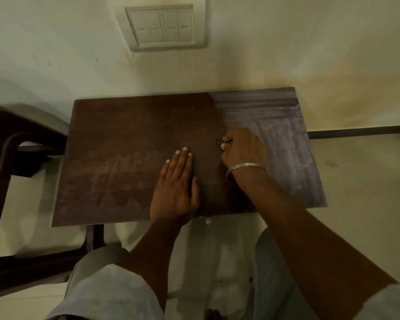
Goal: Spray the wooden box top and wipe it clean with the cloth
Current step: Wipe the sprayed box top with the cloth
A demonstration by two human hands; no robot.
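Observation:
The wooden box top is a dark brown rectangular panel seen from above, its left part dark and its right part pale with dusty streaks. My left hand lies flat on it near the front edge, fingers straight and together. My right hand, with a metal bangle at the wrist, is curled round a small patterned cloth; only a scrap of it peeks out past the fingers, pressed on the wood where dark meets pale. No spray bottle is in view.
A dark wooden chair stands close on the left of the box. The pale wall with a switch panel is right behind the box. Light floor tiles lie to the right and below, with my legs in grey trousers at the bottom.

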